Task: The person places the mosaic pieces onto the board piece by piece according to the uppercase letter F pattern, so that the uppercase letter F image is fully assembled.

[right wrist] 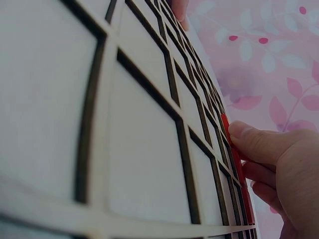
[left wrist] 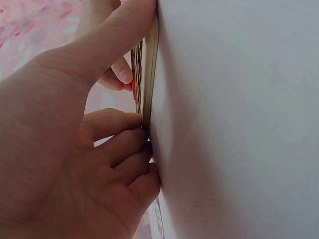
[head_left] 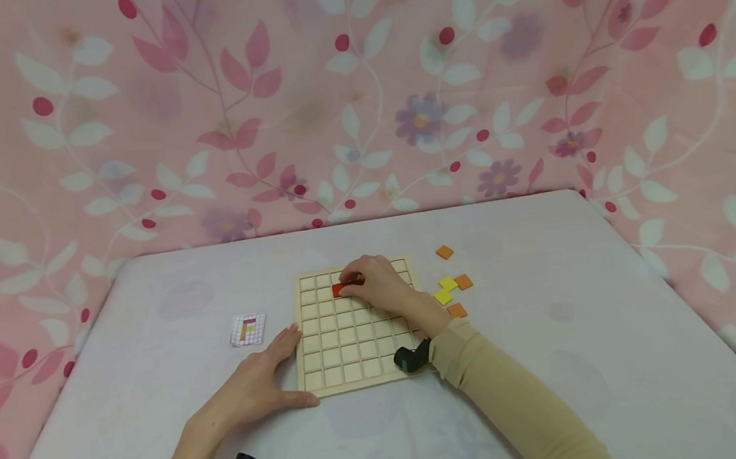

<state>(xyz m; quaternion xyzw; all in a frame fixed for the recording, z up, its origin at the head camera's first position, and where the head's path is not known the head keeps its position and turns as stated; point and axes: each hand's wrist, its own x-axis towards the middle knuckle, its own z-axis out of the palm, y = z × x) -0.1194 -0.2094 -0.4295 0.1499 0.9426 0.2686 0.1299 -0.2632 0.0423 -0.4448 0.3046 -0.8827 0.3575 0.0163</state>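
With the flat left hand (head_left: 259,382) steadying the pale wooden grid board (head_left: 355,328), the right hand (head_left: 374,283) pinching the red square tile (head_left: 338,290) could seat it crooked across a rib.

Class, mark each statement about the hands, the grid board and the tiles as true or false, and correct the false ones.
1. The right hand holds a red tile over the wooden grid board. True.
2. The left hand is lifted clear of the board. False: it lies on the table with fingers straight against the board's left edge.
3. Loose orange and yellow tiles lie to the right of the board. True.
4. The pattern card rests on the board. False: it lies on the table, left of the board.
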